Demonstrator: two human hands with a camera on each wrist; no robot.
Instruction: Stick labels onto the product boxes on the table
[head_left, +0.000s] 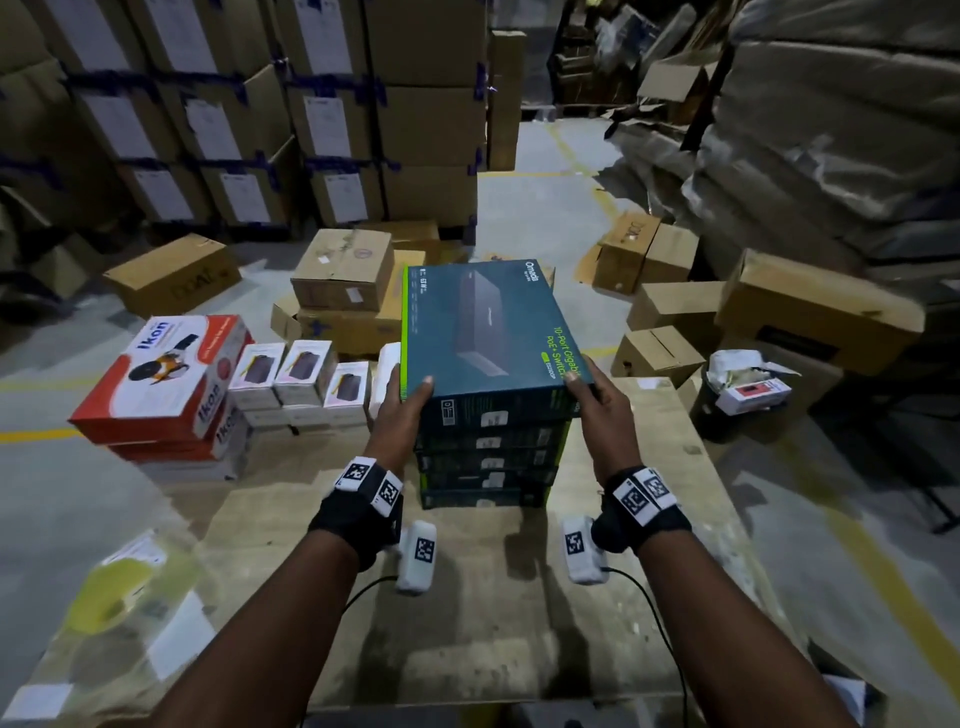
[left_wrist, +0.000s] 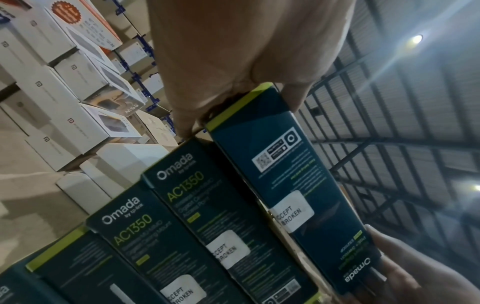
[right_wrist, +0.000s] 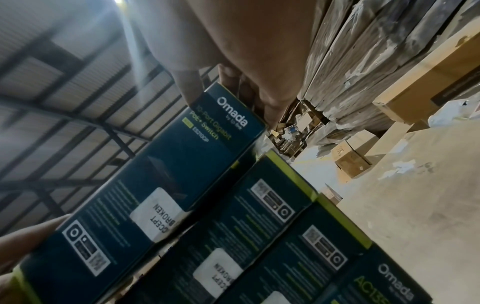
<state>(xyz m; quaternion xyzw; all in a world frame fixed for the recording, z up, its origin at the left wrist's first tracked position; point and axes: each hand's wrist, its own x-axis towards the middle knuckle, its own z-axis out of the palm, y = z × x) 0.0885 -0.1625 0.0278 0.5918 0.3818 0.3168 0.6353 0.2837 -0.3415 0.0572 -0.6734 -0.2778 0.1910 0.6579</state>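
Observation:
A dark teal Omada switch box tops a stack of like boxes on the table. My left hand grips its near left corner, thumb on top. My right hand grips the near right corner. The box sits slightly raised at its near end. A white label reading "ACCEPT BROKEN" is on its front side, seen too as the label in the left wrist view and the label in the right wrist view. The boxes below carry similar labels.
Red and white Ikon boxes and small white product boxes stand at the table's left. Cardboard cartons lie on the floor beyond. A bin with rubbish is at the right. Loose white papers lie near left.

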